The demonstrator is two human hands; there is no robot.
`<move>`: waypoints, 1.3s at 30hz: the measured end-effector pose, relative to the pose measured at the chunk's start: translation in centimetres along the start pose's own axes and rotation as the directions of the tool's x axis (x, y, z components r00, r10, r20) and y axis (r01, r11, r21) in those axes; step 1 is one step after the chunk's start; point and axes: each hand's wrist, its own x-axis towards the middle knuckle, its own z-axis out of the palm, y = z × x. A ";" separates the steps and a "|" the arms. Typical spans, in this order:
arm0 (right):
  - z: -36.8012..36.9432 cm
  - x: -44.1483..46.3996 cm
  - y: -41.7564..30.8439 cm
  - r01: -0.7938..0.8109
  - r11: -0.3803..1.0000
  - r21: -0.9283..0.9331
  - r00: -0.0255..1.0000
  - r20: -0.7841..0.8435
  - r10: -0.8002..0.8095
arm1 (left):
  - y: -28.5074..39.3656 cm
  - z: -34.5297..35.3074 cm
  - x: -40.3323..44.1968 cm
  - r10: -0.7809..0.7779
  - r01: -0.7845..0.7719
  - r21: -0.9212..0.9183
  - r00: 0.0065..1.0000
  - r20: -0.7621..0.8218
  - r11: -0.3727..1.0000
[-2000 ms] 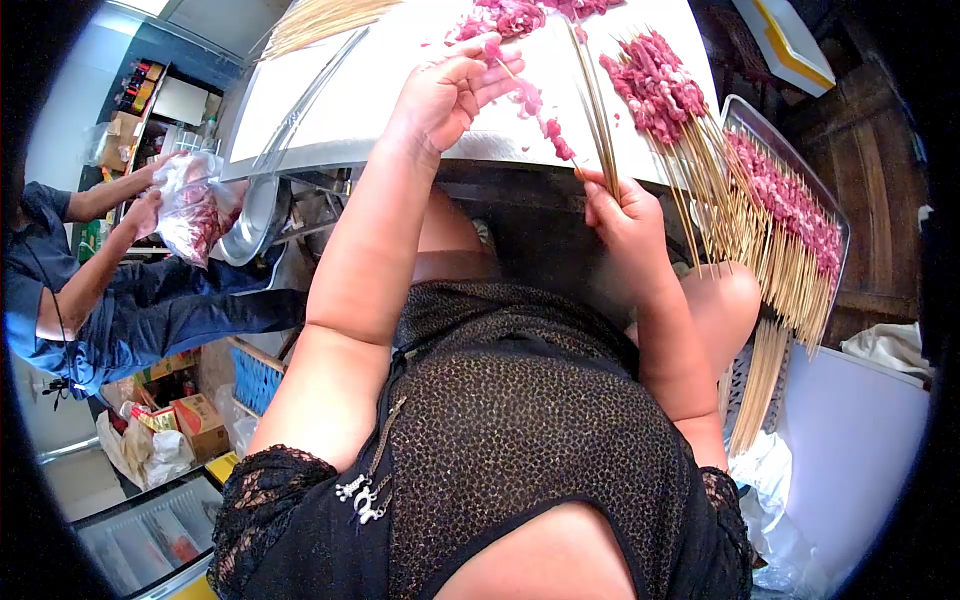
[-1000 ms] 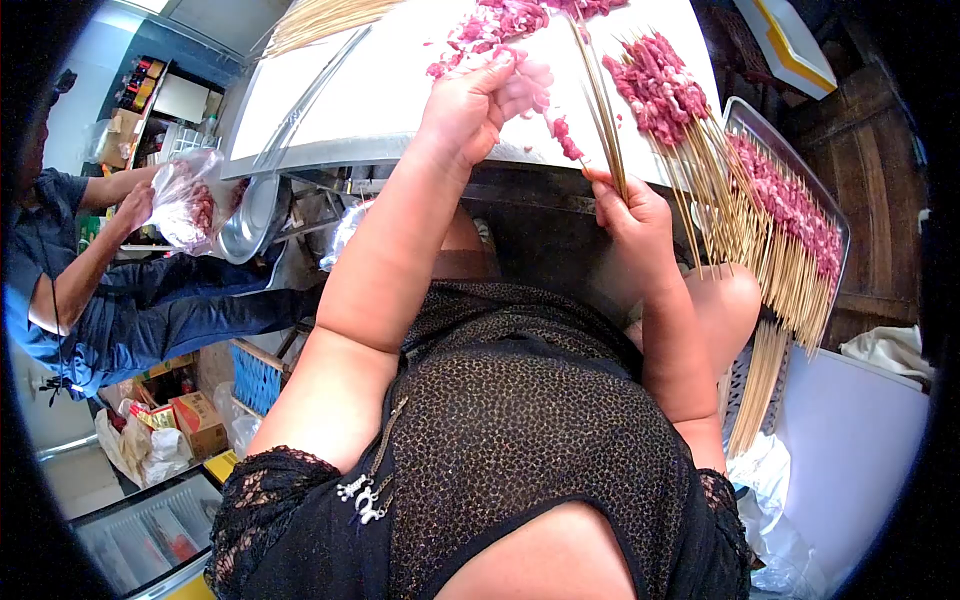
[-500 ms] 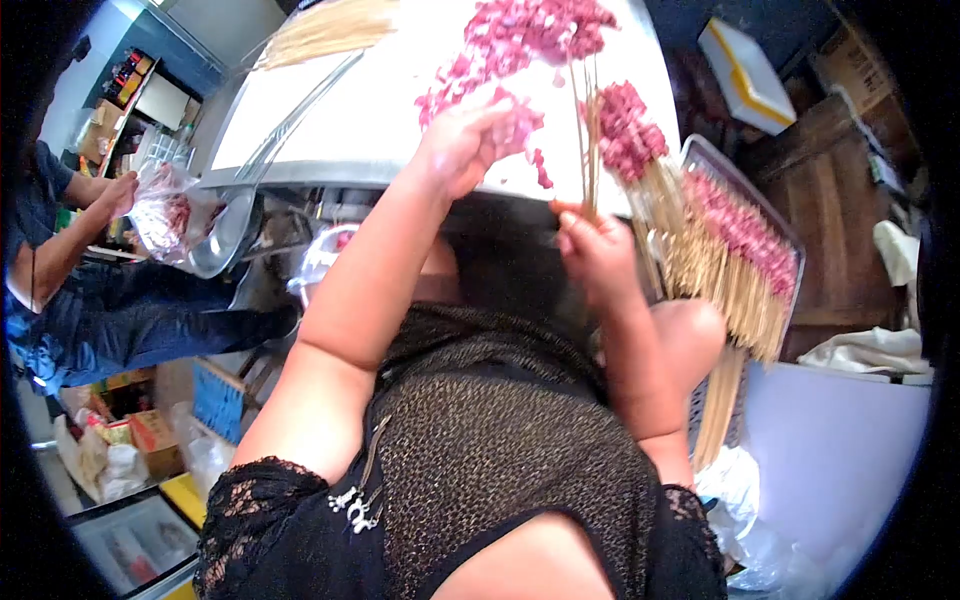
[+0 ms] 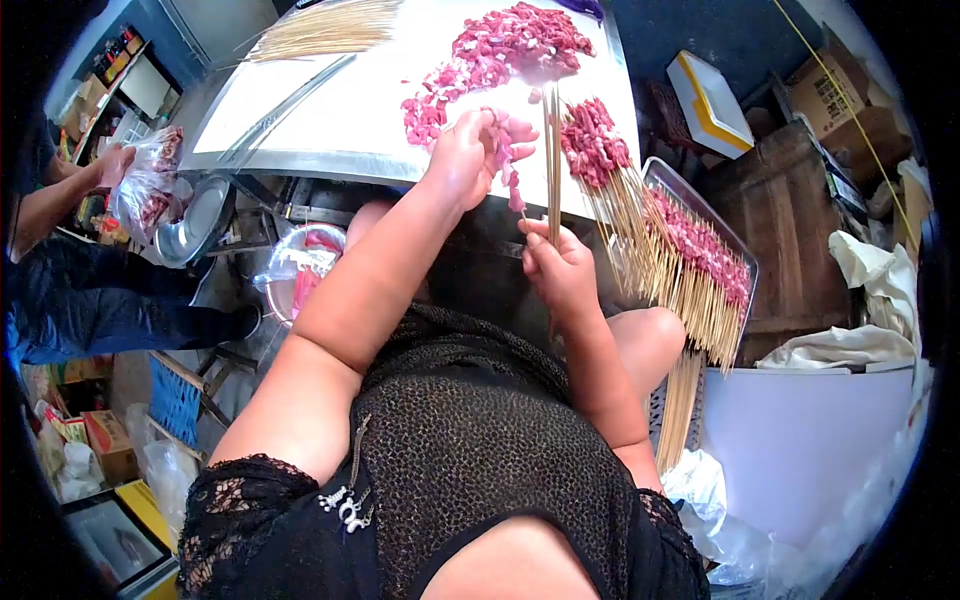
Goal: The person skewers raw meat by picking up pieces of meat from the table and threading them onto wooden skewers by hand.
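Observation:
My left hand (image 4: pixel 468 160) is at the table's front edge, its fingers curled around small pieces of raw meat (image 4: pixel 503 150). Just below those fingers, more meat (image 4: pixel 516 192) is threaded on the upper part of a skewer. My right hand (image 4: pixel 562 272) pinches that skewer near its lower part and also grips several bare bamboo skewers (image 4: pixel 553 165), which point up towards the table. Beyond my hands lies a heap of cut raw meat (image 4: pixel 485 55). Finished meat skewers (image 4: pixel 595 145) are piled to the right, their sticks jutting over the table edge.
A metal tray (image 4: pixel 752 262) of meat skewers stands at the right. Bare bamboo sticks (image 4: pixel 325 30) and metal skewers (image 4: pixel 285 110) lie on the white table (image 4: pixel 235 120). At the left, another person's hand (image 4: pixel 117 163) holds a plastic bag (image 4: pixel 150 190) of meat above a metal basin (image 4: pixel 200 215).
The view has shifted, so the table appears further left. My hands have come closer together, bringing the meat-threaded skewer up to my left fingers. The other person still holds the bag.

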 end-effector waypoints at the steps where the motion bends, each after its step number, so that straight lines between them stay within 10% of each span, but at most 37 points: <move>1: 0.0 -0.3 -0.3 0.004 1.000 -0.002 1.000 0.000 -0.004 | 0.0 0.2 -0.2 -0.006 0.006 -0.013 1.000 0.015 1.000; 10: 0.5 -4.0 -1.9 -0.181 0.928 0.324 0.978 0.155 0.137 | 2.3 2.8 -4.8 -0.177 0.171 0.061 0.978 0.107 0.983; 16: 1.3 -3.8 -0.6 0.247 0.969 -0.029 0.969 -0.025 -0.247 | 1.3 3.3 -5.6 -0.051 0.051 0.123 0.999 -0.003 0.991; 28: -0.9 -2.0 -0.8 0.317 0.836 -0.448 0.908 -0.112 -0.405 | 0.5 3.2 -0.5 -0.190 0.186 0.099 0.981 0.037 0.978; 39: -0.2 0.7 -1.1 0.148 0.966 -0.214 0.966 -0.177 -0.187 | -1.1 3.0 3.4 -0.287 0.290 0.015 0.941 0.180 0.957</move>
